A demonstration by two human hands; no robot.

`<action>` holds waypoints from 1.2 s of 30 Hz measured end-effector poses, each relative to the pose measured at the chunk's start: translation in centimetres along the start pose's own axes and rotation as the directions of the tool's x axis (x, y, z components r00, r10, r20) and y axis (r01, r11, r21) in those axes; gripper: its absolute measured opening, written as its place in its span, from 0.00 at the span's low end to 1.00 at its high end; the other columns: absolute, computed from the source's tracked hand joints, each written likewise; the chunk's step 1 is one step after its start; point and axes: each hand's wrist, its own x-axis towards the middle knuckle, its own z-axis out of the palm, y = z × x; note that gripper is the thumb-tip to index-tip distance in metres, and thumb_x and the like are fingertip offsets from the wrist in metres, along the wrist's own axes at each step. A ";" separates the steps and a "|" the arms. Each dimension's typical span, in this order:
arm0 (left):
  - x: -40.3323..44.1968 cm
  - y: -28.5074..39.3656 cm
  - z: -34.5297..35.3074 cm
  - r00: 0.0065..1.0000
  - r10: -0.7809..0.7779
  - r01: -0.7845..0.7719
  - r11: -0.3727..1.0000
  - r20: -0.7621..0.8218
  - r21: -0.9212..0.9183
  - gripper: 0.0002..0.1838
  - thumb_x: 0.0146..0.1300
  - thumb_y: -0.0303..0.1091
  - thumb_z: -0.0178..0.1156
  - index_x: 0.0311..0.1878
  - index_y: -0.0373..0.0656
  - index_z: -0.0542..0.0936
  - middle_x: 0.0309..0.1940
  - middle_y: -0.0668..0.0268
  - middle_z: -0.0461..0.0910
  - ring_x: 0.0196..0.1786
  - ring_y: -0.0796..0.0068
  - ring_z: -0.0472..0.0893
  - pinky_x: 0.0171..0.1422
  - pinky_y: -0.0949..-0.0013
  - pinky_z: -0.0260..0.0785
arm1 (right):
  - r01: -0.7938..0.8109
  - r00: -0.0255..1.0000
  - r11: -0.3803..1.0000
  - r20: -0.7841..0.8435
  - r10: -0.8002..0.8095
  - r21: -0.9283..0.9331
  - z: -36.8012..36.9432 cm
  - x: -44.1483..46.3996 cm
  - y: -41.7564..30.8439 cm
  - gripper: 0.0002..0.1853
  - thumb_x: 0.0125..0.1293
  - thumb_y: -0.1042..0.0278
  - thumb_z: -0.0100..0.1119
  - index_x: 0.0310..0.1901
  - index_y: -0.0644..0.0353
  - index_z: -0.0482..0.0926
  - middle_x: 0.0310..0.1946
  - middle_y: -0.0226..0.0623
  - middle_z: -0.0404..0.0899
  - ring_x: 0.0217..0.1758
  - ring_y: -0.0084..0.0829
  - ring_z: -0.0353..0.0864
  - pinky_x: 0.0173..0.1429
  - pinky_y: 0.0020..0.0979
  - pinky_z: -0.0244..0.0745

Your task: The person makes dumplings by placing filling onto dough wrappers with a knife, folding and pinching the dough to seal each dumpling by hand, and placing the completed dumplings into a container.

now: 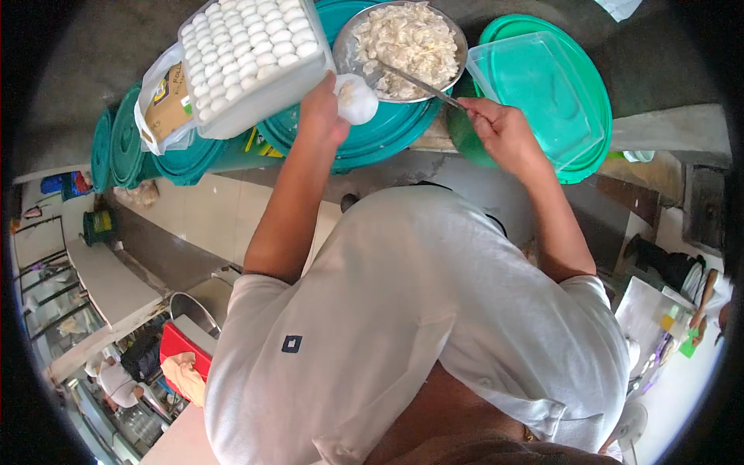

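Observation:
A metal bowl (347, 48) full of pale shredded filling (407, 39) sits on a teal lid. My right hand (496, 128) is closed around the handle of a long metal utensil (418, 82), whose far end reaches into the bowl. Beside the bowl's near left edge, my left hand (324, 108) holds a white round wrapper (356, 99) with some filling on it. Left of that hand, a translucent plastic container (263, 105) is packed with rows of small white round pieces (248, 43).
On the right, a clear plastic tray (535, 93) rests on a green lid (593, 70). A white bag (147, 108) with a cardboard box (167, 105) stands at the left, near more teal lids (128, 139). A person (705, 294) is at the far right.

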 end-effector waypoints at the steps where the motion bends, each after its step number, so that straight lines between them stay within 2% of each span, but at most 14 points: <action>1: -0.4 0.0 0.0 0.996 0.068 -0.065 0.996 -0.058 0.056 0.20 0.76 0.37 0.48 0.62 0.31 0.68 0.53 0.54 0.78 0.52 0.57 0.82 0.55 0.53 0.78 | -0.001 1.000 1.000 -0.003 0.001 -0.001 -0.1 0.1 -0.5 0.15 0.67 0.72 0.54 0.53 0.61 0.81 0.41 0.55 0.83 0.40 0.53 0.83 0.45 0.41 0.79; 2: -0.9 0.0 -0.2 0.984 0.139 -0.126 0.985 -0.115 0.114 0.20 0.76 0.37 0.48 0.62 0.31 0.68 0.51 0.55 0.78 0.51 0.58 0.82 0.53 0.54 0.79 | -0.048 0.998 0.997 0.026 0.049 -0.054 -0.2 0.4 -1.2 0.15 0.67 0.71 0.55 0.53 0.59 0.81 0.39 0.55 0.83 0.39 0.54 0.83 0.44 0.44 0.79; 4: -2.1 0.4 -0.6 0.984 0.125 -0.106 0.984 -0.130 0.142 0.20 0.76 0.37 0.47 0.63 0.32 0.67 0.53 0.53 0.77 0.53 0.56 0.81 0.57 0.51 0.76 | -0.094 0.994 0.990 0.053 0.100 -0.107 0.0 0.6 -1.4 0.15 0.67 0.70 0.55 0.53 0.58 0.82 0.37 0.54 0.83 0.38 0.55 0.82 0.44 0.46 0.79; 6: -2.6 0.5 -0.8 0.983 0.113 -0.088 0.982 -0.144 0.170 0.20 0.77 0.36 0.46 0.64 0.32 0.65 0.55 0.52 0.75 0.56 0.54 0.79 0.60 0.48 0.74 | 0.025 0.998 0.972 0.067 -0.009 -0.232 0.4 1.5 -0.6 0.15 0.66 0.68 0.55 0.52 0.57 0.82 0.35 0.54 0.82 0.38 0.55 0.82 0.43 0.50 0.77; 8: -2.7 0.3 -1.1 0.971 0.105 -0.072 0.985 -0.215 0.154 0.18 0.75 0.37 0.50 0.59 0.34 0.71 0.47 0.57 0.79 0.44 0.62 0.83 0.44 0.55 0.79 | 0.050 0.996 0.958 0.086 -0.026 -0.283 1.0 2.8 -0.6 0.15 0.66 0.67 0.54 0.52 0.57 0.82 0.34 0.54 0.82 0.38 0.55 0.82 0.44 0.51 0.77; 13: -1.6 -0.6 -2.1 0.986 0.045 -0.032 0.996 -0.163 0.082 0.17 0.75 0.38 0.49 0.56 0.34 0.71 0.44 0.57 0.78 0.42 0.60 0.83 0.43 0.51 0.79 | 0.131 0.989 0.906 0.115 -0.091 -0.403 4.1 6.2 0.9 0.14 0.66 0.65 0.52 0.49 0.56 0.83 0.33 0.54 0.82 0.38 0.54 0.83 0.44 0.51 0.78; 15: -1.2 -0.7 -2.0 0.987 0.045 -0.032 0.996 -0.155 0.085 0.16 0.76 0.38 0.49 0.56 0.34 0.71 0.44 0.57 0.78 0.42 0.60 0.83 0.43 0.50 0.78 | 0.076 0.985 0.878 0.175 0.009 -0.472 5.4 6.9 1.3 0.14 0.66 0.64 0.52 0.48 0.55 0.83 0.33 0.54 0.83 0.39 0.54 0.83 0.45 0.51 0.78; 19: -0.4 -0.7 -2.1 0.984 0.051 -0.046 0.998 -0.169 0.032 0.17 0.76 0.37 0.47 0.58 0.33 0.69 0.46 0.56 0.78 0.45 0.57 0.83 0.46 0.46 0.78 | 0.161 0.969 0.930 0.232 -0.085 -0.330 5.6 5.9 0.7 0.13 0.66 0.66 0.53 0.47 0.56 0.84 0.34 0.54 0.83 0.39 0.55 0.83 0.46 0.50 0.78; 21: 0.3 -0.7 -2.1 0.987 0.042 -0.038 0.999 -0.152 0.026 0.18 0.76 0.37 0.47 0.59 0.33 0.68 0.48 0.55 0.78 0.46 0.56 0.83 0.47 0.46 0.78 | 0.172 0.977 0.975 0.147 -0.151 -0.142 5.2 5.2 0.6 0.13 0.65 0.67 0.53 0.48 0.56 0.85 0.36 0.54 0.83 0.39 0.55 0.83 0.46 0.48 0.79; 25: 1.6 -0.8 -2.4 0.990 0.049 -0.046 0.999 -0.134 0.019 0.20 0.77 0.38 0.45 0.63 0.33 0.66 0.53 0.53 0.76 0.51 0.55 0.82 0.50 0.44 0.78 | 0.116 0.978 0.979 0.191 -0.083 -0.167 3.7 4.8 -0.3 0.14 0.65 0.68 0.54 0.49 0.56 0.84 0.37 0.54 0.82 0.39 0.55 0.83 0.47 0.46 0.79; 27: 1.7 -0.9 -2.2 0.991 0.037 -0.033 0.999 -0.125 0.033 0.21 0.77 0.38 0.45 0.64 0.33 0.66 0.55 0.52 0.76 0.52 0.54 0.82 0.51 0.44 0.78 | 0.095 0.991 0.985 0.108 -0.080 -0.144 3.6 5.3 0.3 0.14 0.65 0.68 0.55 0.50 0.56 0.84 0.37 0.56 0.82 0.40 0.54 0.83 0.47 0.46 0.79; 29: 1.7 -1.0 -1.9 0.996 0.015 -0.014 1.000 -0.086 0.018 0.20 0.78 0.39 0.41 0.65 0.36 0.65 0.60 0.52 0.72 0.61 0.51 0.76 0.64 0.40 0.69 | 0.105 0.990 0.982 0.106 -0.090 -0.154 4.6 6.1 1.8 0.14 0.65 0.68 0.55 0.50 0.57 0.84 0.37 0.56 0.82 0.40 0.53 0.83 0.47 0.45 0.79; 31: 1.8 -1.0 -1.7 0.996 0.017 -0.016 1.000 -0.087 0.012 0.20 0.78 0.38 0.41 0.65 0.36 0.65 0.60 0.51 0.72 0.61 0.51 0.76 0.64 0.40 0.69 | 0.119 0.989 0.979 0.106 -0.103 -0.164 5.3 6.1 2.7 0.14 0.65 0.68 0.55 0.50 0.57 0.84 0.37 0.56 0.82 0.40 0.53 0.84 0.47 0.44 0.79; 36: 1.6 -0.9 -1.7 0.998 0.025 -0.026 1.000 -0.064 -0.014 0.20 0.78 0.37 0.42 0.65 0.36 0.65 0.59 0.51 0.73 0.61 0.49 0.76 0.63 0.40 0.70 | 0.092 0.980 0.995 0.178 -0.095 0.023 4.3 4.1 1.4 0.16 0.65 0.70 0.55 0.53 0.58 0.82 0.39 0.52 0.83 0.40 0.52 0.84 0.48 0.39 0.79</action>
